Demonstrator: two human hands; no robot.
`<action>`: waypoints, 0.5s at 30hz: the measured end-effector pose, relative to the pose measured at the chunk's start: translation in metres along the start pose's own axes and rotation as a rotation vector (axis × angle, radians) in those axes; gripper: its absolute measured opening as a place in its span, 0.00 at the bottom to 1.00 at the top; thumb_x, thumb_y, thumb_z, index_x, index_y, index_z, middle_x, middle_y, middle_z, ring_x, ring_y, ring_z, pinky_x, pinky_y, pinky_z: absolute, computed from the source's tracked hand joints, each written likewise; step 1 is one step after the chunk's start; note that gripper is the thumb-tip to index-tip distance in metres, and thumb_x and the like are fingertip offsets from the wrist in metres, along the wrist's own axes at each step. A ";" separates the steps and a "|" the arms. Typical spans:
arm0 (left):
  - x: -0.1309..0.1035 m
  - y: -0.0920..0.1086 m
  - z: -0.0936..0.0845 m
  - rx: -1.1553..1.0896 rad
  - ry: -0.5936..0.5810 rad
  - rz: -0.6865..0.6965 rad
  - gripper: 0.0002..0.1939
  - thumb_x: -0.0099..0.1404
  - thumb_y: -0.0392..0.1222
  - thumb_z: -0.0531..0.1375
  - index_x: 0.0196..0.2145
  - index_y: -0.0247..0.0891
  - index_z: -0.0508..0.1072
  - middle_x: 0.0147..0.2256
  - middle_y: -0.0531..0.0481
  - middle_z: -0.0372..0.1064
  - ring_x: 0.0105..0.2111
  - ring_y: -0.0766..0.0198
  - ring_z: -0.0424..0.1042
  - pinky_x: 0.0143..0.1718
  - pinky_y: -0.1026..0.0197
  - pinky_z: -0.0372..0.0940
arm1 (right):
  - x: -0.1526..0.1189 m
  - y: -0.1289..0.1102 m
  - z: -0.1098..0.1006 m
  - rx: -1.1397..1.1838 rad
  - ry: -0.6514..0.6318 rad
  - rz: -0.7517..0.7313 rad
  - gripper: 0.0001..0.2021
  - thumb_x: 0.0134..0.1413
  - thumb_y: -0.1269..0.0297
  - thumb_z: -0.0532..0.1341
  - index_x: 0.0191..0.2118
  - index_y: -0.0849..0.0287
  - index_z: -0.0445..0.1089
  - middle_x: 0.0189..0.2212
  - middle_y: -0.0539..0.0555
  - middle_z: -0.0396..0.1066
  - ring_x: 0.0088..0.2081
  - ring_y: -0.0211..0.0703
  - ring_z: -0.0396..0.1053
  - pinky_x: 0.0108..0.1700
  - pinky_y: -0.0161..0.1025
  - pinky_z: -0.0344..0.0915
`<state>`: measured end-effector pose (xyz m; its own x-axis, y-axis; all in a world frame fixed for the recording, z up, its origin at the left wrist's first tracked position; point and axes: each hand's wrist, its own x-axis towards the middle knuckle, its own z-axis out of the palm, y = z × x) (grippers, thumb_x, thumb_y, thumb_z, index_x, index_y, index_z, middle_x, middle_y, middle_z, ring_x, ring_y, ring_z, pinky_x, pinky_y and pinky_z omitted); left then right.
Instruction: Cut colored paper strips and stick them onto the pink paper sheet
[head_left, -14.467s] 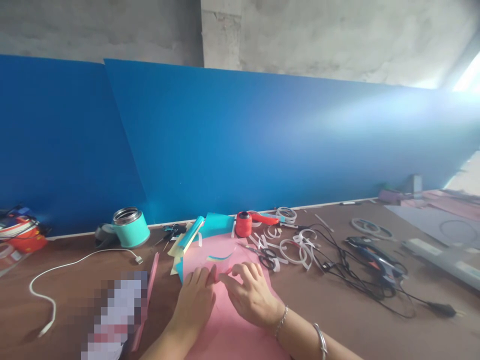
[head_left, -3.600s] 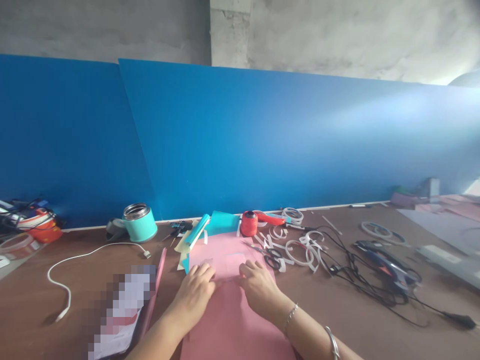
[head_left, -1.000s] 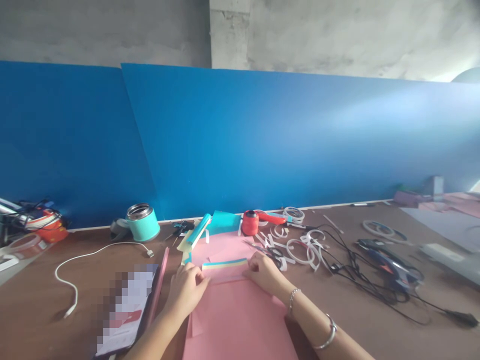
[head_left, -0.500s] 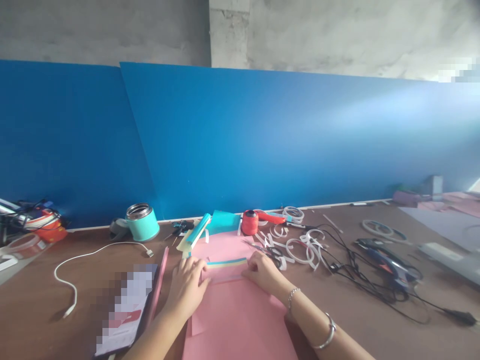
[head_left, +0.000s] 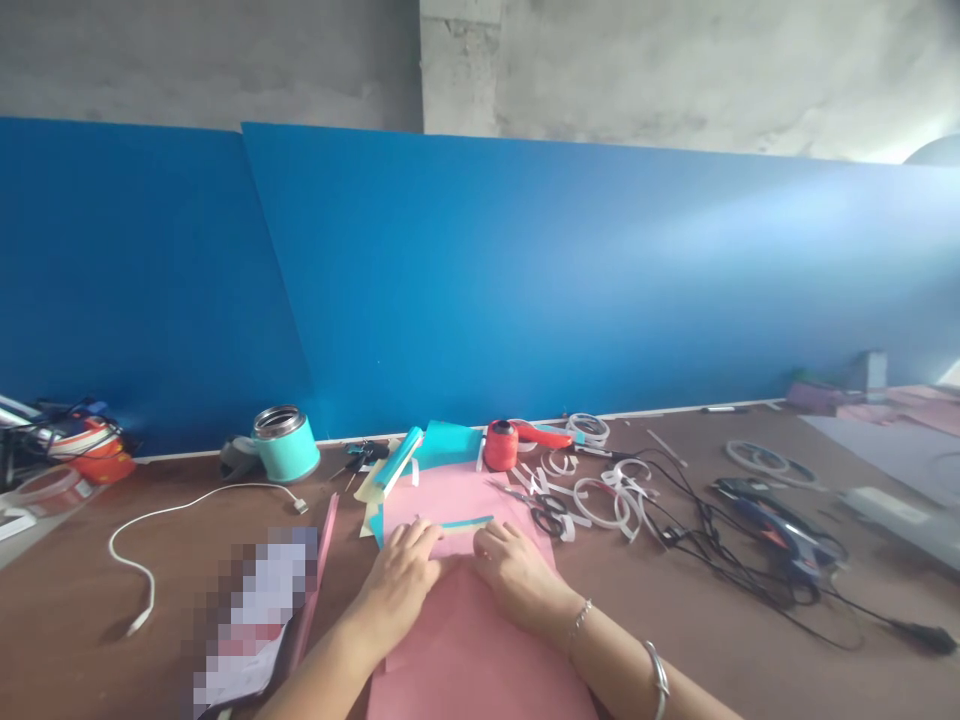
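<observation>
A long pink paper sheet (head_left: 480,640) runs toward me, slightly buckled between my wrists. At its far end lies a narrow folded strip with blue and cream edges (head_left: 469,525). My left hand (head_left: 403,575) is on the left of this fold, fingers bent over it and thumb on the near side. On the right, my right hand (head_left: 517,575) has its fingers curled onto the fold, fingertips partly hidden. Beyond the strip are more pink paper (head_left: 457,485), a blue sheet (head_left: 448,447) and a rolled blue-and-cream sheet (head_left: 397,465).
Black-handled scissors (head_left: 551,515), white strip coils (head_left: 600,500) and a red thread spool (head_left: 501,446) lie beyond my right hand. Farther right are a glue gun (head_left: 787,530) and black cables. On the left stand a turquoise cup (head_left: 286,445), a white cable (head_left: 202,495) and a phone (head_left: 259,625).
Both hands have moved inward along the fold and slightly toward me, so they are closer together. The pink sheet now buckles between them.
</observation>
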<state>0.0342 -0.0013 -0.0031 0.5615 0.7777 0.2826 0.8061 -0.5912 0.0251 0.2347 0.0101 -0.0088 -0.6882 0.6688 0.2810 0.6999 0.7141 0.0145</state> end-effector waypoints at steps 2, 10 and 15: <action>-0.001 -0.001 -0.001 0.002 -0.013 0.002 0.17 0.60 0.23 0.50 0.23 0.37 0.73 0.40 0.48 0.68 0.43 0.59 0.62 0.42 0.56 0.59 | 0.000 0.000 -0.001 -0.025 -0.039 0.029 0.11 0.54 0.77 0.53 0.31 0.58 0.71 0.34 0.54 0.67 0.35 0.43 0.57 0.32 0.40 0.49; -0.015 -0.018 -0.018 0.015 -0.093 -0.094 0.18 0.51 0.20 0.50 0.16 0.37 0.70 0.26 0.48 0.68 0.33 0.60 0.63 0.34 0.56 0.55 | -0.008 0.011 -0.020 -0.051 -0.195 0.198 0.08 0.43 0.75 0.58 0.25 0.59 0.73 0.31 0.56 0.69 0.36 0.46 0.60 0.36 0.43 0.50; -0.016 -0.028 -0.025 0.159 -0.033 -0.263 0.18 0.48 0.19 0.48 0.16 0.37 0.70 0.23 0.46 0.68 0.31 0.57 0.65 0.34 0.55 0.56 | -0.007 0.010 -0.017 -0.086 -0.102 0.252 0.07 0.46 0.71 0.58 0.23 0.59 0.72 0.29 0.56 0.70 0.36 0.47 0.62 0.37 0.43 0.51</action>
<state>-0.0026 -0.0026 0.0158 0.3336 0.9076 0.2548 0.9422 -0.3299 -0.0581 0.2498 0.0094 0.0062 -0.5033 0.8434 0.1882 0.8619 0.5057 0.0387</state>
